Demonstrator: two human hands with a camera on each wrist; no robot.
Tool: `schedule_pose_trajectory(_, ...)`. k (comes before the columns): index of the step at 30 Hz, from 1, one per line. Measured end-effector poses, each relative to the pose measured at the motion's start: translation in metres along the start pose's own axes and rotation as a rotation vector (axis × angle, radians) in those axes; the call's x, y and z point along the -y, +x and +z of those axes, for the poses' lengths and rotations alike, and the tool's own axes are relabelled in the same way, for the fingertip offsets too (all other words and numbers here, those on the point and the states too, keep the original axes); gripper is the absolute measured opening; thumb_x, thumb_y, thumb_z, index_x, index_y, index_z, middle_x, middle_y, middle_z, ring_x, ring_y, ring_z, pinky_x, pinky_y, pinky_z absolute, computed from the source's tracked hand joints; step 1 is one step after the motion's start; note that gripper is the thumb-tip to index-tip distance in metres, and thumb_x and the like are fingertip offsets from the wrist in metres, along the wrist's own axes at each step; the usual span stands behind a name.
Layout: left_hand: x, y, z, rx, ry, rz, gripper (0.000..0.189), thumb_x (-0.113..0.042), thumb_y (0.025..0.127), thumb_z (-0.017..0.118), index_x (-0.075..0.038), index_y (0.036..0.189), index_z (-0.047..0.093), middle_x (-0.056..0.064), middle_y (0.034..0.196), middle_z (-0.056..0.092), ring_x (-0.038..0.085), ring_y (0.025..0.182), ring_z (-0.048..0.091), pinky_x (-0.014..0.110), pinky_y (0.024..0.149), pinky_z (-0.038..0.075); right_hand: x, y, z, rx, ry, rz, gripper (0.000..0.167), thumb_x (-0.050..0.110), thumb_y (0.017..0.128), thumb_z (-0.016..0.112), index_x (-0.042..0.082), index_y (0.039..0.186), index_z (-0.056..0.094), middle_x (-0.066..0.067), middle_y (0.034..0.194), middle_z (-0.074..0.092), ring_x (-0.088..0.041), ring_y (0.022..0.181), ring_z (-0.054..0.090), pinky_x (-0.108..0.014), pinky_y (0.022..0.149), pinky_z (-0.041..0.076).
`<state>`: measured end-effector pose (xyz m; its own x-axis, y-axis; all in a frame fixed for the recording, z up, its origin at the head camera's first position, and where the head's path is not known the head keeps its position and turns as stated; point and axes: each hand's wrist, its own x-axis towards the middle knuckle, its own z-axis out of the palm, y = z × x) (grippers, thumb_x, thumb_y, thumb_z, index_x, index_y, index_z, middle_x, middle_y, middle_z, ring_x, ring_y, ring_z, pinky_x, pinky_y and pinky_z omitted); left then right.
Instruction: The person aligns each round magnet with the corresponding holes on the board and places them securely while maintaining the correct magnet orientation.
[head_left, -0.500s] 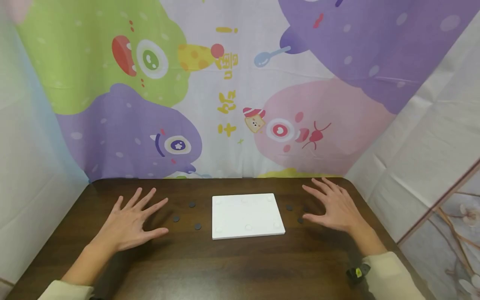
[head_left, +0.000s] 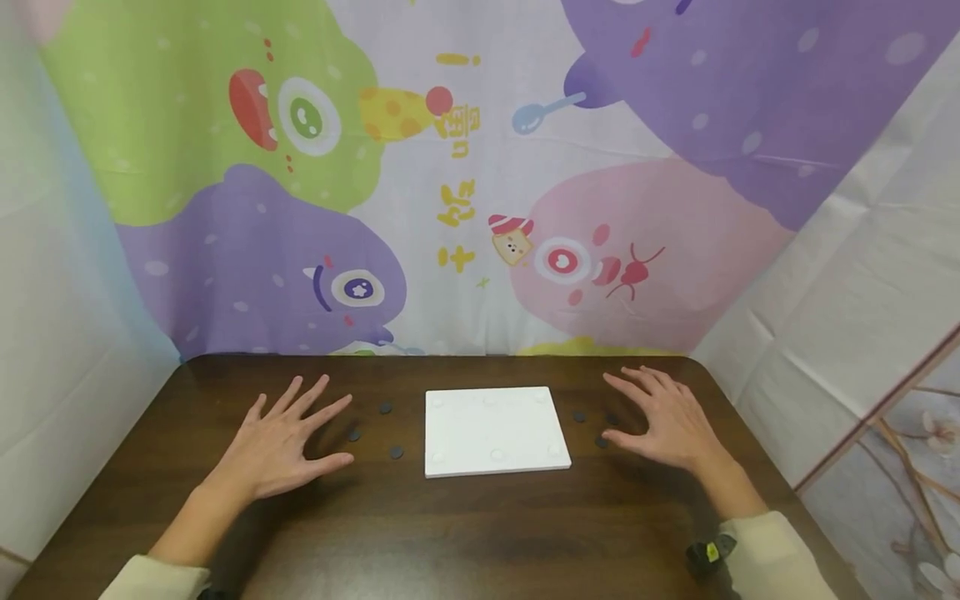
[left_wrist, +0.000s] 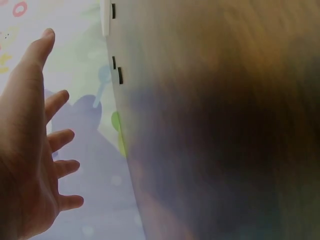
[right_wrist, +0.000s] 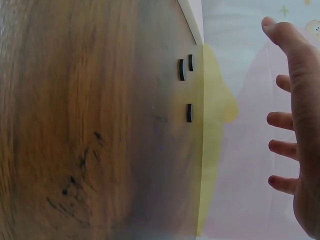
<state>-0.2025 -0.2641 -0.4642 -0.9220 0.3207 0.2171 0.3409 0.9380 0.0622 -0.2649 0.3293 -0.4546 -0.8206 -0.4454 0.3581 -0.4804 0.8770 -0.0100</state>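
A flat white rectangular board [head_left: 497, 429] lies on the dark wooden table, with several round marks along its long edges. Left of it are three small dark discs, among them a near disc [head_left: 396, 452]. Three more lie to its right, one being the disc [head_left: 579, 417] closest to the board. My left hand [head_left: 279, 446] hovers over the table beside the left discs, fingers spread, holding nothing. On the other side my right hand [head_left: 670, 425] is held above the table by the right discs, thumb and fingers apart, also holding nothing. Both wrist views show each palm bare.
Behind the table [head_left: 480, 533] hangs a cartoon-printed cloth [head_left: 465, 317]. Pale cloth sides [head_left: 82, 317] flank the table at left and right. A black wristband [head_left: 709, 552] is on the right wrist.
The left hand has shifted a little to the right, towards the left discs. The right hand has moved slightly down, uncovering more of the right discs. Board and discs stay put.
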Motion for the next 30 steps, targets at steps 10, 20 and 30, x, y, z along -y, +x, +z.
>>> schedule_pose_trajectory(10, -0.01, 0.008, 0.003, 0.0, -0.021, 0.005, 0.09, -0.081, 0.094, 0.068, -0.036, 0.17, 0.051, 0.014, 0.183, 0.042, 0.053, 0.166, 0.043, 0.087, 0.12, 0.04, 0.006, 0.001, 0.006, -0.015, 0.013, -0.001, 0.087, 0.061, 0.087, 0.086, 0.028, 0.163, 0.06, -0.013, 0.154, 0.069, -0.042, 0.138, 0.065, -0.065, 0.096, 0.06)
schedule_pose_trajectory(20, -0.02, 0.016, 0.007, 0.006, -0.077, 0.009, 0.089, -0.078, 0.096, 0.069, -0.034, 0.171, 0.05, 0.015, 0.184, 0.04, 0.054, 0.168, 0.039, 0.087, 0.119, 0.04, 0.014, 0.003, 0.01, -0.032, 0.021, -0.001, 0.085, 0.059, 0.087, 0.088, 0.027, 0.161, 0.062, -0.01, 0.144, 0.074, -0.036, 0.123, 0.073, -0.06, 0.094, 0.061)
schedule_pose_trajectory(30, -0.034, 0.027, 0.01, 0.008, -0.12, 0.027, 0.089, -0.076, 0.096, 0.07, -0.033, 0.171, 0.05, 0.014, 0.183, 0.04, 0.054, 0.167, 0.04, 0.088, 0.118, 0.04, 0.02, 0.004, 0.015, -0.047, 0.053, 0.015, 0.077, 0.057, 0.086, 0.089, 0.024, 0.152, 0.07, -0.009, 0.134, 0.076, -0.036, 0.118, 0.075, -0.057, 0.089, 0.061)
